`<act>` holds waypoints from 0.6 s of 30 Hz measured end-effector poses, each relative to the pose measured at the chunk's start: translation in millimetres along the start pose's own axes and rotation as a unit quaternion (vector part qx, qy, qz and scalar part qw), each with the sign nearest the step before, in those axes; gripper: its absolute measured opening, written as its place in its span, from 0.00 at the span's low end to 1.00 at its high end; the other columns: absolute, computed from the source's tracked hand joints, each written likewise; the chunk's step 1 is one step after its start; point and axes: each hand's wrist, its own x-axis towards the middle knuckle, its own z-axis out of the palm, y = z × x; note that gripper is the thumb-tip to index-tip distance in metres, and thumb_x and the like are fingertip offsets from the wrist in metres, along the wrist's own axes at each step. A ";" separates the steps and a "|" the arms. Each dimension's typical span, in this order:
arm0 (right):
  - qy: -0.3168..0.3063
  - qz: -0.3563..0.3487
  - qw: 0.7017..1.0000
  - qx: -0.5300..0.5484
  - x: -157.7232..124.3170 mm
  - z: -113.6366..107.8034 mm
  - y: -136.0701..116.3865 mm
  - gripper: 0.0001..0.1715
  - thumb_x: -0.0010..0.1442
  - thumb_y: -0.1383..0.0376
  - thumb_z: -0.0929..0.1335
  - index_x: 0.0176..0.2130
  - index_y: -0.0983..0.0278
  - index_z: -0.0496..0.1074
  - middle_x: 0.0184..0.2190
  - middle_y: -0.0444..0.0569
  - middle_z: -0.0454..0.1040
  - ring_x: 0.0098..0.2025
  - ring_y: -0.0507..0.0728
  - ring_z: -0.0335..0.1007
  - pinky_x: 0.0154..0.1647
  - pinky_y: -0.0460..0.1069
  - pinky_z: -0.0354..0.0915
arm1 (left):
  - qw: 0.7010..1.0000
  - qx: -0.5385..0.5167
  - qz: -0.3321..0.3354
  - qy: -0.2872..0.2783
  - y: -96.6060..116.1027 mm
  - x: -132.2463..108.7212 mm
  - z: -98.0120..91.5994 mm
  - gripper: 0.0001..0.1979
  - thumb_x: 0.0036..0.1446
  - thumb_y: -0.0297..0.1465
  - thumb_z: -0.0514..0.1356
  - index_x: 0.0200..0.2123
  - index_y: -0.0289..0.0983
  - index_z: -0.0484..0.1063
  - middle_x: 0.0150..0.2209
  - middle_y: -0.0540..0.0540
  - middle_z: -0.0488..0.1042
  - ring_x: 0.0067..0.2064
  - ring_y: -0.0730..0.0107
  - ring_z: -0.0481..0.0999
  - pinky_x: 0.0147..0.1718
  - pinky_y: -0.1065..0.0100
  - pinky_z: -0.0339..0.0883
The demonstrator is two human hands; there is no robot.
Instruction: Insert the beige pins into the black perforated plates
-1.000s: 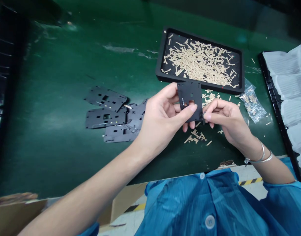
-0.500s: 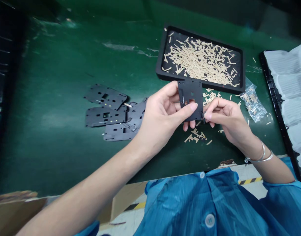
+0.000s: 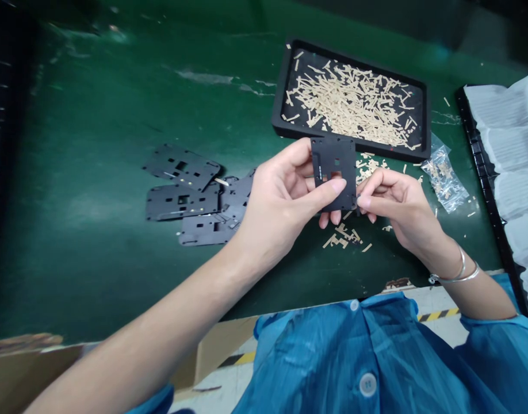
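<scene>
My left hand (image 3: 285, 190) grips a flat black plastic plate (image 3: 328, 161) with small square cutouts, thumb across its face and fingers behind it. At the plate's lower right corner, my right hand (image 3: 397, 201) pinches with thumb and forefinger; a tiny dark bit shows at the fingertips, too small to name. Several similar black plates (image 3: 182, 201) lie overlapping on the green table to the left of my left hand. Small beige strips (image 3: 344, 237) are scattered on the table below and behind the held plate.
A black tray (image 3: 285, 80) full of beige strips (image 3: 354, 100) stands behind my hands. Right of it lies a clear plastic bag (image 3: 445, 178) with small pieces inside. A black rack (image 3: 479, 149) with white padded sheets (image 3: 516, 149) runs along the right side of the green table (image 3: 95, 259).
Both hands keep nearly the same pose at the plate. The view has shifted slightly; I see no clear change in the grip or in the things on the table.
</scene>
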 end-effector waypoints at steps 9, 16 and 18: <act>-0.006 -0.020 1.000 -0.023 0.1 -2.1 2.1 0.09 0.47 0.68 0.74 0.24 0.63 0.70 0.25 0.42 0.71 0.28 0.49 0.66 0.27 0.45 0.64 | 1.000 -0.015 -0.005 -0.002 1.6 0.6 1.1 0.16 0.45 0.37 0.72 0.32 0.38 0.69 0.25 0.52 0.73 0.18 0.76 0.69 0.11 0.73 0.60; -0.003 -0.025 0.999 -0.023 0.5 -1.6 2.1 0.09 0.47 0.68 0.74 0.24 0.63 0.70 0.25 0.42 0.72 0.28 0.49 0.67 0.28 0.45 0.65 | 1.000 -0.023 -0.006 -0.013 1.7 0.7 0.7 0.16 0.46 0.37 0.72 0.32 0.38 0.69 0.25 0.53 0.73 0.17 0.76 0.69 0.12 0.72 0.60; -0.003 -0.024 1.000 -0.018 0.7 -1.7 1.7 0.08 0.47 0.69 0.74 0.24 0.64 0.71 0.25 0.42 0.72 0.27 0.48 0.66 0.27 0.45 0.64 | 1.000 -0.022 -0.003 -0.010 1.4 0.4 0.5 0.15 0.47 0.36 0.72 0.32 0.38 0.69 0.25 0.52 0.73 0.18 0.75 0.70 0.12 0.71 0.60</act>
